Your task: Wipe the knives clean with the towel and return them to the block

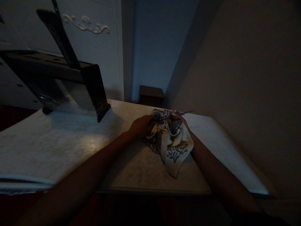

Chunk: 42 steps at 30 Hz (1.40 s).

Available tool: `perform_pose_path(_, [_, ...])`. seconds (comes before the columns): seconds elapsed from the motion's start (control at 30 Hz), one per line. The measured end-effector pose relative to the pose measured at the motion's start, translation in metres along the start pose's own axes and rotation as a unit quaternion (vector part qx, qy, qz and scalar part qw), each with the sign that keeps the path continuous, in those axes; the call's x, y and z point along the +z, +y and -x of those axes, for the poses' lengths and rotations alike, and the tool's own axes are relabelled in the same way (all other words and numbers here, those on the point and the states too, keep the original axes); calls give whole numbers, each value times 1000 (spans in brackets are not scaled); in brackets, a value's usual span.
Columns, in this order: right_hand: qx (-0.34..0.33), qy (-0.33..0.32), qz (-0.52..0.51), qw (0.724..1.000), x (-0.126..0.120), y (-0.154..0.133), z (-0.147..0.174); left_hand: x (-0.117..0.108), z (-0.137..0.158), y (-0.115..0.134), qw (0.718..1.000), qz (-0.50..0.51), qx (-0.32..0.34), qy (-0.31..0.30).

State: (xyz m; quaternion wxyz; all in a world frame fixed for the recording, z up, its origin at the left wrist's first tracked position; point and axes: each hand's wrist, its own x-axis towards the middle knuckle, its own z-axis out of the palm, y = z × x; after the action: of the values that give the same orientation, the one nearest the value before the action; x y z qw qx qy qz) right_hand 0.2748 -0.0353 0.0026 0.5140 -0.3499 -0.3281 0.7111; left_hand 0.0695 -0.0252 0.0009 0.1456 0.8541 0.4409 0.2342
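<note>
A cream cloth with dark woven patterns (178, 141) is bunched between my two hands above the table, one corner hanging down toward the front edge. From the left, my left hand (141, 126) is closed on the cloth, its fingertips partly hidden in the folds. My right hand (183, 121) grips the cloth's other side, mostly behind the fabric. Past that hand, a thin grey pointed piece (188, 111) sticks out to the right; it looks like metal, but its kind and its other end are hidden.
On the pale table (77, 141), a black knife block (90, 84) stands at the left, a dark-handled knife (61, 37) upright in it. A brown wall (246, 78) borders the right side. Behind are a white panelled door (98, 47) and a small brown cabinet (151, 91).
</note>
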Motion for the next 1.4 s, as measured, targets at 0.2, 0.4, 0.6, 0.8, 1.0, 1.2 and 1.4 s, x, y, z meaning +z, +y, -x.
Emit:
perform_pose_path(0.2, [9,-20,11,1000,2,0,1,0,1,0,1000,0,2,3])
perform_pose_path(0.4, [-9,0,6,1000,3,0,1,1,-1,-1,1000,-5,-3,1])
perform_pose_path(0.6, [-22,16,31,999,-1,0,0,0,0,0,1000,-11,0,-1])
perform_pose_path(0.8, [-13,28,7,1000,4,-1,3,0,1,1,1000,-11,-6,-2])
perform_pose_path(1.0, [-5,2,-6,1000,5,-1,4,-1,1,1,1000,-1,-4,-3])
perform_pose_path(1.2, [-12,17,-4,1000,9,-2,6,-2,1,2,1000,1,-6,-8])
perform_pose_path(1.4, [-3,8,-4,1000,15,-3,9,-2,1,2,1000,-1,-6,-6])
